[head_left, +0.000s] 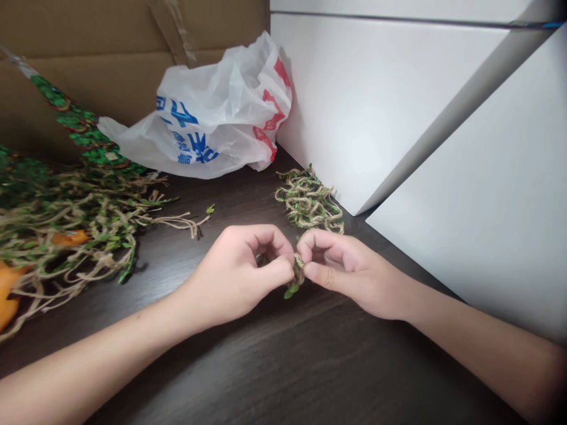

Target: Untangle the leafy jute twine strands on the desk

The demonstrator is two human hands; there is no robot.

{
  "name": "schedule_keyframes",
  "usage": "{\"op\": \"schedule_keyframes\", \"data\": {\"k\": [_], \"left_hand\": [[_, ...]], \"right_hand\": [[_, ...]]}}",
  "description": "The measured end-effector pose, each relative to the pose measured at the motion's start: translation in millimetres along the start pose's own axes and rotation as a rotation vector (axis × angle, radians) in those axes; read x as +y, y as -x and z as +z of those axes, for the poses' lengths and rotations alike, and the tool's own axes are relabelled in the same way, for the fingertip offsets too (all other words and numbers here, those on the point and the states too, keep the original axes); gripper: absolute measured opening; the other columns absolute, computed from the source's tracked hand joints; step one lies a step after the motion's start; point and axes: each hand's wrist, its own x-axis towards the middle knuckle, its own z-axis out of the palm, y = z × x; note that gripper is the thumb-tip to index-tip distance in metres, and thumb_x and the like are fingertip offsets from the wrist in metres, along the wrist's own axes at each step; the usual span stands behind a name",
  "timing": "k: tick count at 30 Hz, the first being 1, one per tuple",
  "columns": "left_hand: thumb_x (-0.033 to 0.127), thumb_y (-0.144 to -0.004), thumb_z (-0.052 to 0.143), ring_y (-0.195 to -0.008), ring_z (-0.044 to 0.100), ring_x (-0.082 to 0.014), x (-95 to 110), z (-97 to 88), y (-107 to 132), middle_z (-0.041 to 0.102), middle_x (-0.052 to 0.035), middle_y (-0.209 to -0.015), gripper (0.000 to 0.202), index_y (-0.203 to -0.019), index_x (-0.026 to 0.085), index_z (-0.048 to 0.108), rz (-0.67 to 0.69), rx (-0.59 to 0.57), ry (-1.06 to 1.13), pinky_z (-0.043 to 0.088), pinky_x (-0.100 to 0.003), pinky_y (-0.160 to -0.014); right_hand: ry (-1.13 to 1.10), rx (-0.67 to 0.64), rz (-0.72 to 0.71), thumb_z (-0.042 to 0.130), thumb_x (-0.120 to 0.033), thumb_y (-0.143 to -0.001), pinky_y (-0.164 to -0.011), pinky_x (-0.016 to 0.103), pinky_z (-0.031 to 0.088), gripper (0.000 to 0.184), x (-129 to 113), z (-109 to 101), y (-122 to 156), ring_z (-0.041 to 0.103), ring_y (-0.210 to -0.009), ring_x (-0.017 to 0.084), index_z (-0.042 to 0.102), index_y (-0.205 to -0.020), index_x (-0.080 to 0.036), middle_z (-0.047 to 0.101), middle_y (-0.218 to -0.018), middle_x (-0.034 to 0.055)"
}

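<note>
Between my two hands is a small twisted piece of leafy twine (pixel 299 267), tan with green leaves. My left hand (pixel 252 265) pinches it from the left with thumb and bent fingers. From the other side my right hand (pixel 345 265) grips it between thumb and forefinger. Part of the twine is hidden by the fingers. Just beyond the hands lies a coiled heap of the same leafy twine (pixel 310 200). At the left spreads a larger tangle of leafy twine strands (pixel 97 218) with loose cut ends.
A white plastic bag (pixel 221 118) with blue and red print lies at the back against a cardboard box (pixel 110 35). Green-and-red packaging (pixel 88 133) leans beside it. Orange-handled objects (pixel 9 289) are partly under the tangle. White cabinet panels (pixel 354 88) border the dark tabletop (pixel 266 372).
</note>
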Motion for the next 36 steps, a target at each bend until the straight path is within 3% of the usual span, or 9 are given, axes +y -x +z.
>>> {"op": "schedule_keyframes", "data": {"k": [6, 12, 15, 18, 25, 36], "left_hand": [[0.019, -0.086, 0.067, -0.064, 0.061, -0.0087, 1, 3.2, 1, 0.071, 0.0057, -0.068, 0.011, -0.076, 0.018, 0.071, 0.113, 0.109, -0.183, 0.048, -0.02, -0.063], [0.015, -0.084, 0.066, -0.063, 0.062, -0.0079, 1, 4.5, 4, 0.072, 0.0052, -0.071, 0.009, -0.077, 0.017, 0.07, 0.306, 0.109, -0.4, 0.047, -0.021, -0.065], [0.015, -0.084, 0.064, -0.065, 0.063, -0.0093, -1, 5.2, 5, 0.072, 0.004, -0.072, 0.009, -0.077, 0.017, 0.07, 0.323, 0.117, -0.436, 0.047, -0.023, -0.065], [0.017, -0.081, 0.064, -0.062, 0.061, -0.0105, 1, 5.4, 4, 0.07, 0.004, -0.068, 0.009, -0.073, 0.018, 0.069, 0.246, 0.112, -0.418, 0.045, -0.024, -0.063], [0.025, -0.075, 0.062, -0.059, 0.058, -0.0144, 7, 4.1, -1, 0.066, 0.0019, -0.062, 0.01, -0.068, 0.019, 0.066, -0.158, 0.064, -0.052, 0.044, -0.026, -0.057], [0.023, -0.074, 0.064, -0.06, 0.06, -0.0149, 4, 3.4, -2, 0.068, 0.0011, -0.062, 0.009, -0.067, 0.018, 0.066, -0.196, -0.034, 0.003, 0.045, -0.027, -0.059]], "right_hand": [[0.548, 0.218, -0.308, 0.071, -0.009, -0.089, -0.076, 0.028, 0.047, 0.016, 6, 3, 5, 0.059, -0.082, 0.013, 0.06, -0.091, -0.02, 0.064, -0.088, -0.0009], [0.638, 0.208, -0.388, 0.065, -0.004, -0.089, -0.071, 0.029, 0.045, 0.015, 6, 3, 7, 0.056, -0.079, 0.014, 0.061, -0.091, -0.018, 0.062, -0.086, 0.0], [0.62, 0.192, -0.387, 0.065, -0.006, -0.091, -0.074, 0.031, 0.046, 0.013, 7, 5, 8, 0.058, -0.08, 0.015, 0.062, -0.091, -0.018, 0.064, -0.086, 0.0007], [0.598, 0.181, -0.376, 0.064, -0.008, -0.093, -0.074, 0.033, 0.047, 0.011, 8, 7, 8, 0.059, -0.08, 0.016, 0.062, -0.091, -0.019, 0.065, -0.086, 0.0015], [0.716, 0.264, -0.518, 0.062, -0.006, -0.095, -0.08, 0.036, 0.052, 0.017, 6, 6, 7, 0.063, -0.088, 0.019, 0.064, -0.1, -0.022, 0.067, -0.096, 0.0055], [0.778, 0.187, -0.535, 0.059, -0.005, -0.097, -0.081, 0.036, 0.052, 0.016, 7, 3, 11, 0.061, -0.089, 0.019, 0.066, -0.099, -0.02, 0.069, -0.096, 0.0071]]}}
